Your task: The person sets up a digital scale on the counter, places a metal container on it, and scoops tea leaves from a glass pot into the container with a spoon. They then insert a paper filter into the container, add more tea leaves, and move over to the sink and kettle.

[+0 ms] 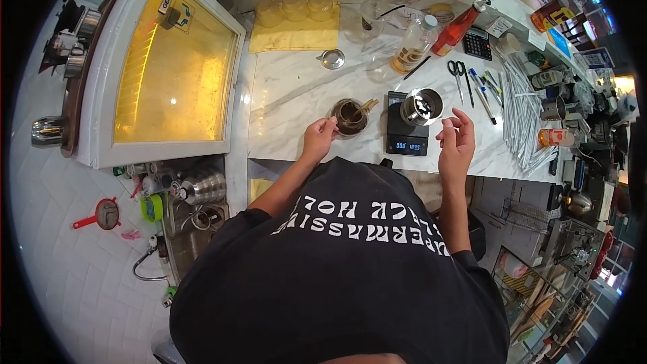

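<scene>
My left hand (320,138) has its fingers closed at the left side of a round glass jar (350,121). Dark contents fill part of this jar, and a light wooden utensil (366,108) leans out of it. To its right a steel cup (435,102) stands on a black digital scale (408,136) with a lit display. Something dark and white shows inside the cup, too small to name. Just right of the cup, my right hand (457,143) is raised with loosely bent fingers and nothing visible in it.
Behind stand a clear bottle (412,47) and a red bottle (455,34). Scissors (458,74), pens and a pile of wrapped straws (522,118) lie to the right. A small metal strainer (331,58) lies behind the jar. A yellow-lit glass-door fridge (178,67) borders the left.
</scene>
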### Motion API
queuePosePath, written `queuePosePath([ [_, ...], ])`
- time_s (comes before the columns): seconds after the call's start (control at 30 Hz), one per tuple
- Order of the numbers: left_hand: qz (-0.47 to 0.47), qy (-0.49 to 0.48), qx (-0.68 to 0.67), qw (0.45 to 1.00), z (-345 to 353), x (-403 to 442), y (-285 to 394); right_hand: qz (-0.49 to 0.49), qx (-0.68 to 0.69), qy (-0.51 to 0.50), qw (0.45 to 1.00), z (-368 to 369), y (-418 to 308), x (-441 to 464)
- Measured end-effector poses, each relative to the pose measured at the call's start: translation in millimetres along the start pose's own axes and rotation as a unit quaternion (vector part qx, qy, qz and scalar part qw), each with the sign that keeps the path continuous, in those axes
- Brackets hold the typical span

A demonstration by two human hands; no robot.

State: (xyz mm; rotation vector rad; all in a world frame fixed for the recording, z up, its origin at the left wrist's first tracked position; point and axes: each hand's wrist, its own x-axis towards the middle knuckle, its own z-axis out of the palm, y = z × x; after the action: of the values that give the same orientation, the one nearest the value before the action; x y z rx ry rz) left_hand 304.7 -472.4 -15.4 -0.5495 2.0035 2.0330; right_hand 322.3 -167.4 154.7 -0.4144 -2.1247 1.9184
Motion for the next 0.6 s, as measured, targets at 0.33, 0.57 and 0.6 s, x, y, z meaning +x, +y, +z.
queuePosePath([
  [0.33, 0.026, 0.036, 0.152, 0.987, -8.0, -10.0, -5.4, 0.066, 0.011, 0.037, 0.997, -23.7, 82.6, 16.5],
  [0.57, 0.064, 0.074, 0.159, 0.982, -6.6, -11.1, -14.6, 0.031, -0.151, -0.067, 0.986, -14.3, 106.7, 18.6],
  [0.6, 0.061, 0.074, 0.163, 0.982, -6.5, -12.4, -13.6, 0.013, -0.162, -0.071, 0.984, -10.5, 109.8, 19.9],
])
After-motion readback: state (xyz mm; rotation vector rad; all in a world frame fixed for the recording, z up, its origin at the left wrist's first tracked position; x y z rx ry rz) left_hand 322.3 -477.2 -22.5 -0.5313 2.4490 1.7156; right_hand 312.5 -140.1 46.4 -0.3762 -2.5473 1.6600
